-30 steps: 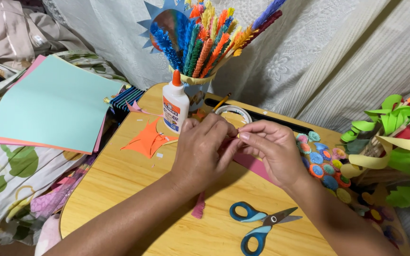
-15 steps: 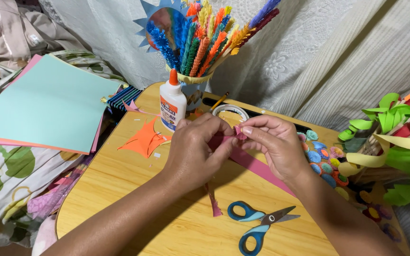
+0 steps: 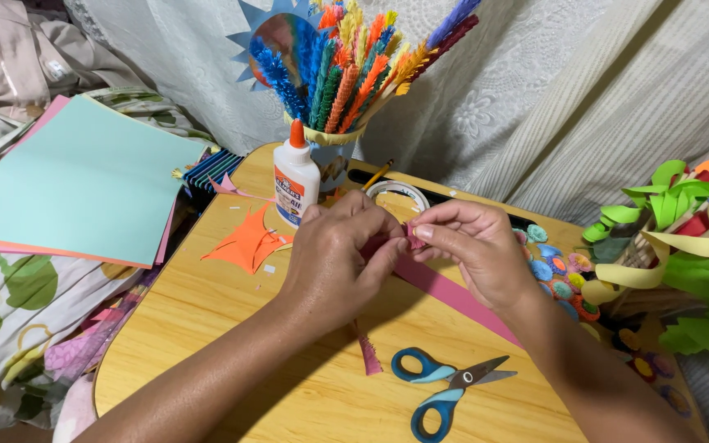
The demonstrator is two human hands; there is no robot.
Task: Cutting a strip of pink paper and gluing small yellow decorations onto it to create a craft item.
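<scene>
Far left, a stack of pastel paper sheets [image 3: 75, 184] lies off the wooden table [image 3: 207, 328]. An orange paper cutout [image 3: 248, 244] sits beside a white glue bottle [image 3: 295, 176] with an orange cap; behind it stands a cup of chenille stems [image 3: 346, 74].

At centre, our left hand [image 3: 342, 254] and right hand [image 3: 473, 250] meet over the table, fingertips of both pressed together, pinching the end of a pink paper strip [image 3: 453, 295]. The strip trails right and near, under the right wrist.

As we judge it, the step is rolling the strip: keep turns tight and edges aligned.

Blue-handled scissors [image 3: 445, 390] lie near, blades open. Far right, curled paper pieces [image 3: 674, 246] are heaped.
</scene>
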